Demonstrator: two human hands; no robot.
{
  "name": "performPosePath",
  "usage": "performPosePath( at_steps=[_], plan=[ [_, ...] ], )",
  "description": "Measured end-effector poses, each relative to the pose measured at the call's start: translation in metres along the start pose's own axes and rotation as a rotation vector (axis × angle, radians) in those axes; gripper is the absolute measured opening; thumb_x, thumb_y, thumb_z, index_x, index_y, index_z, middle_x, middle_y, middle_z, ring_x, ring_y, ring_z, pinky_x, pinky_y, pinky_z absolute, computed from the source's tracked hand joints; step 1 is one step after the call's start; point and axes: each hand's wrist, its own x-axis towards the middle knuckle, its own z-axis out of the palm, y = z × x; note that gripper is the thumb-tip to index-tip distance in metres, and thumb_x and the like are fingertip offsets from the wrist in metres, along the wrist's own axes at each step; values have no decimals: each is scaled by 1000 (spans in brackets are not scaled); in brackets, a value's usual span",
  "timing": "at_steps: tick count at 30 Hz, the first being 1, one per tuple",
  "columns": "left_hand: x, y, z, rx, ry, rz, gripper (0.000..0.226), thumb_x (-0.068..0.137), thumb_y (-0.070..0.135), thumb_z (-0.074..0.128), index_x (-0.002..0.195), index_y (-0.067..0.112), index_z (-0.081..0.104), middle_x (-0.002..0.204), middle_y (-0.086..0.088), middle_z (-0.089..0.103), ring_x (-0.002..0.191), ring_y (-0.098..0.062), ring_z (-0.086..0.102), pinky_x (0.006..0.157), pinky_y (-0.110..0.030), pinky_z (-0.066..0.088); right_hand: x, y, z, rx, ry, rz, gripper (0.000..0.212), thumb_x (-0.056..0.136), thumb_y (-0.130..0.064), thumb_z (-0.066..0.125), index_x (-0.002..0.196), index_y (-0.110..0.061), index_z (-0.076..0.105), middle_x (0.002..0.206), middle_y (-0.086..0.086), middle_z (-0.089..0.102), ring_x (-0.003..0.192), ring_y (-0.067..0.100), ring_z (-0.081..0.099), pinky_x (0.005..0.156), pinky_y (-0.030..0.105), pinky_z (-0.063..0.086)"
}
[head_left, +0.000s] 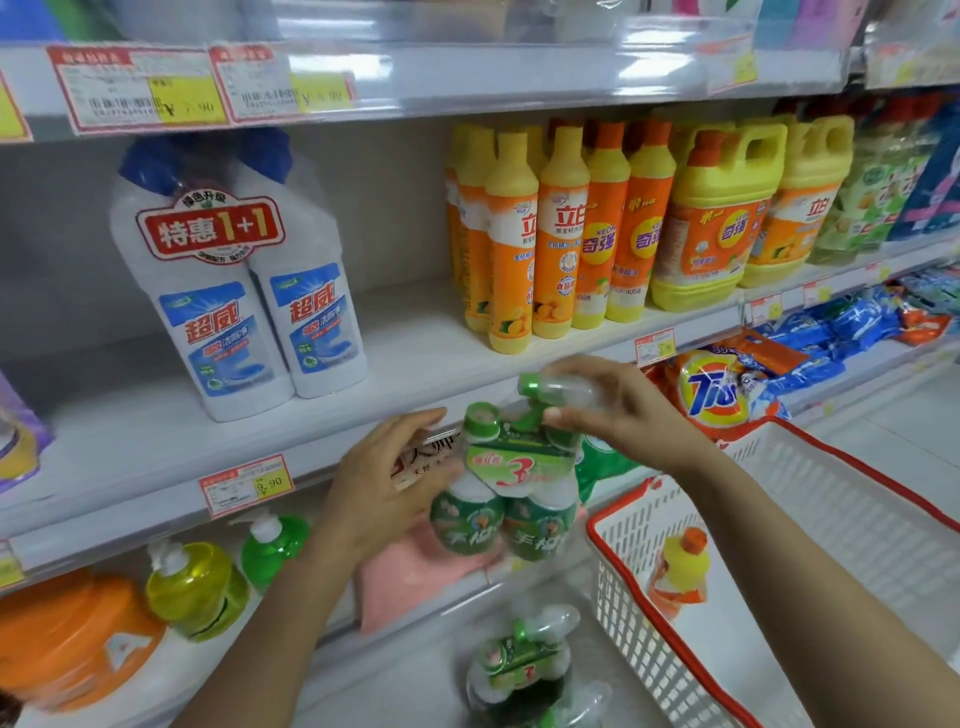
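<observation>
A shrink-wrapped pack of green bottles (511, 483) with a "3" label hangs in front of the shelves at centre. My right hand (618, 410) grips its top, fingers curled over the clear pump head. My left hand (389, 478) presses flat against the pack's left side with straight fingers. A white basket with a red rim (675, 644) sits at lower right. An orange and yellow bottle (680, 571) lies inside it.
A second green pack (524, 665) lies on the low shelf below. White toilet-cleaner bottles (239, 291) and yellow-orange dish soap bottles (571, 234) stand on the middle shelf. A yellow pump bottle (195, 587) and an orange tub (72, 634) sit at lower left.
</observation>
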Motion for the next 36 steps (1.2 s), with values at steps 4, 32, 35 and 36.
performPosePath(
  at_steps=[4,32,35,36],
  plan=[
    [9,8,2,-136,-97,-121,85,56,47,89,131,48,48,124,21,63,111,1,61,99,-37,51,20,-33,-7,163,91,-63,28,81,-18,73,108,-17,68,100,-11,72,95,8,68,78,22,55],
    [58,13,-40,330,249,22,81,90,41,65,155,28,19,161,3,23,148,-18,19,116,-37,24,103,-43,57,98,731,-159,77,65,-16,93,127,-13,46,101,6,72,95,21,71,82,48,57],
    [58,-1,-37,398,121,42,76,93,45,58,155,34,15,163,10,9,150,-14,8,118,-33,16,125,-43,68,-82,738,-101,70,66,-26,92,120,-20,48,94,-1,73,82,19,69,72,48,55],
    [59,-5,-37,425,102,39,72,94,48,56,154,34,19,163,11,7,151,-14,6,119,-33,14,133,-43,71,-132,724,-89,70,66,-28,92,120,-19,48,96,-3,73,83,18,69,72,46,55]
  ],
)
